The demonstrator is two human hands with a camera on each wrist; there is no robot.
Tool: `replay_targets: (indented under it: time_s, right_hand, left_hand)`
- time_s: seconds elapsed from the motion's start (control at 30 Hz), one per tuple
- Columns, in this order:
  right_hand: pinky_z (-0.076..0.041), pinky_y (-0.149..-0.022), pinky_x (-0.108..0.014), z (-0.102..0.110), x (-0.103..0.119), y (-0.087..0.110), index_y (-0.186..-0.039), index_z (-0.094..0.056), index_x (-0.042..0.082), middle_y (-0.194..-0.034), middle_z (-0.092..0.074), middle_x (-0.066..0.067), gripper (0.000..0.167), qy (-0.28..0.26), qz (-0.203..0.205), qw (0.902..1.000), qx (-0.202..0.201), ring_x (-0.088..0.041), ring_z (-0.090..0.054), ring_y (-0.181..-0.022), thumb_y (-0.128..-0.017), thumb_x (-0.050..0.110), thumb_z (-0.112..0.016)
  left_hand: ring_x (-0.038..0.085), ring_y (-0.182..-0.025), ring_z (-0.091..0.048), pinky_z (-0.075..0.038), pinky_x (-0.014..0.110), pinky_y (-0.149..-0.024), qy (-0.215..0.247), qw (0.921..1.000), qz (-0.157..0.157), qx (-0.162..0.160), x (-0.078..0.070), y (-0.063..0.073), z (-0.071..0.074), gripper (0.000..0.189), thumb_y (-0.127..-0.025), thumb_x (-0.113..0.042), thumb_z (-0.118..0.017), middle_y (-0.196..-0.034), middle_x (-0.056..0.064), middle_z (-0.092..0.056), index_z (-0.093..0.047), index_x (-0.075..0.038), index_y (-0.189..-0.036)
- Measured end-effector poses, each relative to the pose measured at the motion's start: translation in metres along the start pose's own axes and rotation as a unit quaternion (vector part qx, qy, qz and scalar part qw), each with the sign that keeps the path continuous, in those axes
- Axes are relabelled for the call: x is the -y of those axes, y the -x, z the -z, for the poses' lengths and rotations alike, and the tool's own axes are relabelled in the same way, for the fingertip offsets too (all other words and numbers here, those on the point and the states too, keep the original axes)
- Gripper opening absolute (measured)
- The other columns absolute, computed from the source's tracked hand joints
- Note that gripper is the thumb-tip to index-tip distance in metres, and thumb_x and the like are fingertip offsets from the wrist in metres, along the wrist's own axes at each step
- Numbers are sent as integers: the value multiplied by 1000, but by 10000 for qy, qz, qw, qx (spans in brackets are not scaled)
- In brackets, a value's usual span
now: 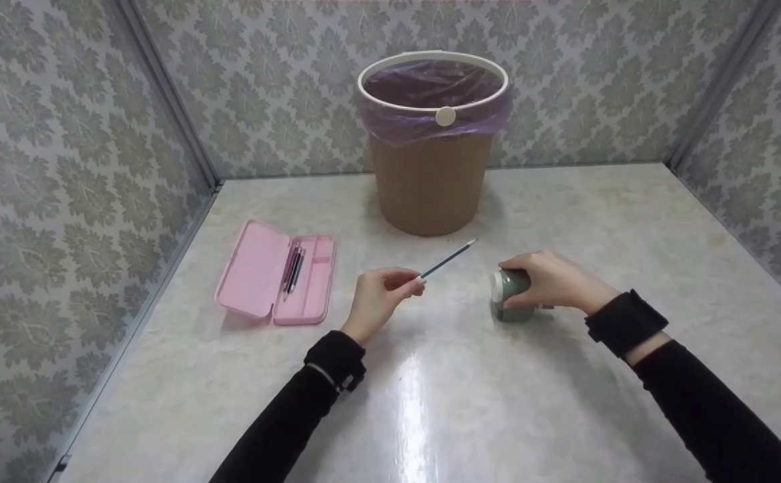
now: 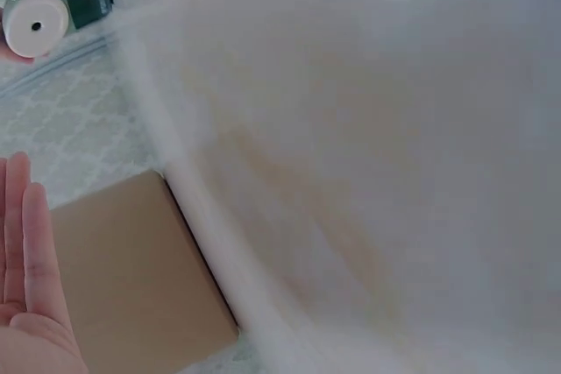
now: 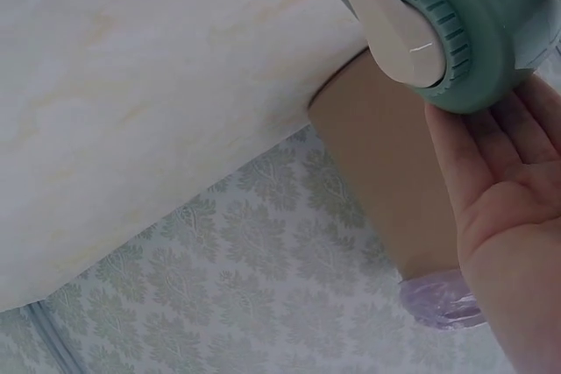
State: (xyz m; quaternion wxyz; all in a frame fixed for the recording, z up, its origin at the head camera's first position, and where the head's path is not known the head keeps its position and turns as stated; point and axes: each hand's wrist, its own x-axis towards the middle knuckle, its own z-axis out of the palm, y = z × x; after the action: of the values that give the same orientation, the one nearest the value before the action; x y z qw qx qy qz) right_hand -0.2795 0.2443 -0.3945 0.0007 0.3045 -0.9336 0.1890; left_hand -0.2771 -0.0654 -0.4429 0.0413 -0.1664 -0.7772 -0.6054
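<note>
Between thumb and fingers my left hand (image 1: 382, 298) pinches a dark pencil (image 1: 449, 257), its tip aimed up and to the right, away from me. My right hand (image 1: 551, 282) grips a green pencil sharpener (image 1: 512, 294) from above on the table. The sharpener's white front with a small round hole (image 2: 36, 25) faces the left hand. In the right wrist view its pale crank handle (image 3: 394, 32) shows at the back. Pencil and sharpener are apart. The left wrist view shows only part of the left hand (image 2: 35, 278), without the pencil.
An open pink pencil case (image 1: 306, 288) lies at the left, with several pencils (image 1: 293, 268) in it. At the back stands a brown bin (image 1: 431, 181) lined with a purple bag (image 1: 404, 127). Patterned walls (image 1: 283, 87) border the table (image 1: 464, 402) at the back and sides.
</note>
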Motion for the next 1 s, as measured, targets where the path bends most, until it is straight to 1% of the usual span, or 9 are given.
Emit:
replay_targets:
  time_s: [0.13, 0.23, 0.4, 0.57, 0.67, 0.77, 0.83, 0.9, 1.0]
  right_hand:
    - [-59, -92, -48, -1, 1, 1, -130, -67, -5, -125, -72, -23, 60, -272, -45, 9990, -357, -36, -72, -113, -82, 25, -87]
    - [-56, -100, -50, -3, 7, 1, -128, -69, -2, -127, -72, -21, 52, -628, -123, 9958, -661, -37, -69, -121, -85, 23, -84]
    - [-58, -98, -46, -13, 26, -4, -120, -75, 1, -120, -76, -19, 32, -1517, -308, 9792, -1308, -34, -73, -115, -92, 15, -77]
    - [-61, -87, -24, -29, 49, -13, -112, -78, 0, -110, -78, -18, 24, -2529, -568, 9450, -1996, -29, -77, -104, -91, 14, -77]
    - [-56, -85, -14, -36, 60, -17, -112, -80, 6, -109, -79, -12, 29, -3060, -1109, 9221, -2093, -15, -76, -105, -91, 26, -79]
    - [-55, -90, -18, -43, 67, -19, -113, -80, 11, -109, -81, -4, 36, -3537, -1694, 8958, -2093, -3, -73, -105, -88, 38, -81]
    - [-55, -94, -22, -46, 71, -20, -114, -79, 11, -108, -81, -1, 40, -3905, -1887, 8763, -2096, -1, -72, -103, -87, 40, -81]
    - [-56, -96, -26, -49, 73, -22, -115, -79, 8, -105, -81, 1, 40, -4292, -1883, 8578, -2109, -3, -74, -101, -87, 37, -82]
    - [-56, -96, -27, -53, 74, -23, -113, -78, 5, -102, -82, 2, 39, -4653, -1846, 8391, -2128, -8, -77, -99, -87, 34, -82]
  left_hand:
    - [9, -81, -76, -62, 27, -82, 311, 9994, 135, -87, -3, 1, -7, 21, -92, -13, -76, -95, 17, -80, -77, 3, -106]
    - [10, -82, -77, -62, 28, -83, 495, 9984, 214, -177, -5, 2, -12, 21, -92, -13, -76, -96, 17, -80, -77, 2, -106]
    - [12, -85, -78, -62, 28, -84, 782, 9960, 314, -300, -8, 5, -21, 19, -93, -12, -74, -99, 16, -80, -78, 0, -107]
    - [13, -85, -78, -62, 29, -85, 1128, 9920, 376, -423, -12, 7, -32, 23, -93, -13, -74, -98, 16, -80, -76, 3, -110]
    - [12, -85, -77, -63, 29, -84, 1253, 9905, 352, -449, -15, 9, -38, 23, -93, -14, -75, -97, 16, -80, -76, 2, -109]
    - [11, -84, -77, -63, 29, -83, 1327, 9899, 303, -402, -16, 10, -43, 21, -94, -14, -74, -96, 16, -80, -77, 2, -108]
    - [11, -83, -77, -63, 29, -82, 1359, 9896, 272, -374, -16, 10, -46, 20, -94, -13, -74, -95, 16, -80, -77, 1, -107]
    - [11, -83, -77, -63, 29, -82, 1396, 9893, 238, -358, -16, 10, -47, 19, -94, -12, -74, -95, 16, -80, -77, 1, -107]
    - [10, -82, -77, -62, 28, -81, 1403, 9893, 207, -351, -15, 11, -48, 20, -94, -12, -74, -95, 17, -80, -77, 2, -107]
